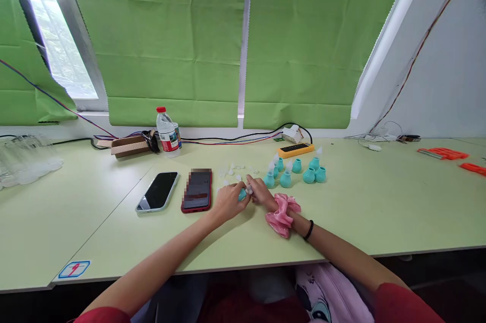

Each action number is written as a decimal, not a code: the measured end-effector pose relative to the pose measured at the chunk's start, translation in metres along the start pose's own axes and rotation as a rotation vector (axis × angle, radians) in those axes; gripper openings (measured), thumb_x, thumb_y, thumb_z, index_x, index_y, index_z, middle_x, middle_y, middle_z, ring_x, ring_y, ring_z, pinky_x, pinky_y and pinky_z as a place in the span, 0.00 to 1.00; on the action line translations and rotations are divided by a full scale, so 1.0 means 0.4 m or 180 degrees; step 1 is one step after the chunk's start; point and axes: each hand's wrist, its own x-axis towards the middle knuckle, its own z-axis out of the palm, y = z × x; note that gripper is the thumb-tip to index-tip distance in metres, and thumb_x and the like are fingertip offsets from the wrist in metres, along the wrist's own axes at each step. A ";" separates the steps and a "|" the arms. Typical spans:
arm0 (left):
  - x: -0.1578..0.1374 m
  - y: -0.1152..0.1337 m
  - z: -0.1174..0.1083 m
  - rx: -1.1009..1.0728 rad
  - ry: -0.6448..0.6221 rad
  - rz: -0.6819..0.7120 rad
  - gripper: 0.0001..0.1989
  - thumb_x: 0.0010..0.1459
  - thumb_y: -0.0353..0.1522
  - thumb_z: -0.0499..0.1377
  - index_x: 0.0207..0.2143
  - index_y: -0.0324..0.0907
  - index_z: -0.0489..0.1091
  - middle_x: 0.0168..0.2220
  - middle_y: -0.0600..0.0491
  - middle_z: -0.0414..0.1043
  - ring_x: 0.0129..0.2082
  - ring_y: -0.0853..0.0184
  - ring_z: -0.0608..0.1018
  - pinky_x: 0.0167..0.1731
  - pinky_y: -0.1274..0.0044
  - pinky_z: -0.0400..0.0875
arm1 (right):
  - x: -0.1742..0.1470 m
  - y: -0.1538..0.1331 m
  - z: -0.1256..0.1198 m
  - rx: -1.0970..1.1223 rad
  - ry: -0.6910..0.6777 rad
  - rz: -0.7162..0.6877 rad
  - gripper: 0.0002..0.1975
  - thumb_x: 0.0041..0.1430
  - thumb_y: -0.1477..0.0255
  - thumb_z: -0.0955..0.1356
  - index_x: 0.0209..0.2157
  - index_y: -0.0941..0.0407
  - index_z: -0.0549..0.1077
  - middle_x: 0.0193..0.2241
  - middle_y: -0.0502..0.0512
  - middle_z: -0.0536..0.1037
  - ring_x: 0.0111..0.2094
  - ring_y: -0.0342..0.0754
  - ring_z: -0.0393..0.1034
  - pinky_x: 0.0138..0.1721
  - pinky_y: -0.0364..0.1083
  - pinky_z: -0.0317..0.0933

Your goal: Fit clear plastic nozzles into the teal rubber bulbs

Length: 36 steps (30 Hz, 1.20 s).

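Observation:
My left hand (228, 200) is closed around a small teal bulb-shaped bottle (242, 194), which it mostly covers. At the bottle's mouth is a translucent white tip (249, 190), pinched by the fingers of my right hand (260, 192); whether it sits inside the mouth I cannot tell. Just beyond my hands lie several loose translucent tips (231, 172). To the right stand several more teal bottles, some with a tip upright on top, like the near bottle (285, 179), and others with bare mouths, like the outermost bottle (320, 174).
Left of my hands lie a red-edged phone (196, 191) and a pale-cased phone (157, 192). Farther back are a plastic water bottle (168, 133), an open cardboard box (131, 146) and a yellow power strip (296, 150). Orange tools (444, 153) lie far right, clear plastic items (28, 161) far left.

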 end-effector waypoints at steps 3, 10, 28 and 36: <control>0.009 -0.013 0.007 -0.0375 0.0009 -0.0271 0.12 0.51 0.38 0.49 0.30 0.39 0.67 0.26 0.50 0.71 0.28 0.65 0.72 0.25 0.79 0.59 | 0.008 -0.008 -0.012 -0.0495 0.0434 -0.0511 0.19 0.57 0.60 0.52 0.24 0.54 0.65 0.23 0.56 0.68 0.28 0.48 0.62 0.33 0.49 0.55; 0.037 -0.065 -0.017 -0.1149 0.0575 -0.0818 0.13 0.49 0.38 0.50 0.28 0.38 0.68 0.22 0.53 0.68 0.23 0.71 0.68 0.25 0.81 0.58 | 0.020 0.007 -0.017 -0.1154 0.0188 -0.0961 0.19 0.60 0.68 0.50 0.44 0.55 0.66 0.44 0.57 0.65 0.48 0.49 0.55 0.48 0.49 0.50; 0.034 -0.074 0.002 -0.1335 0.0638 -0.0672 0.17 0.45 0.43 0.53 0.34 0.42 0.68 0.20 0.57 0.65 0.21 0.73 0.65 0.23 0.82 0.56 | 0.037 0.021 -0.002 -0.2448 0.0543 -0.0749 0.09 0.48 0.77 0.60 0.30 0.57 0.70 0.38 0.57 0.67 0.41 0.50 0.57 0.41 0.49 0.53; 0.031 -0.065 -0.001 -0.1467 0.0210 -0.0434 0.19 0.47 0.45 0.50 0.30 0.39 0.70 0.23 0.54 0.69 0.23 0.71 0.67 0.25 0.81 0.58 | 0.031 -0.033 -0.070 0.0113 0.0559 -0.0387 0.03 0.44 0.77 0.60 0.25 0.57 0.62 0.11 0.43 0.63 0.14 0.38 0.57 0.17 0.38 0.51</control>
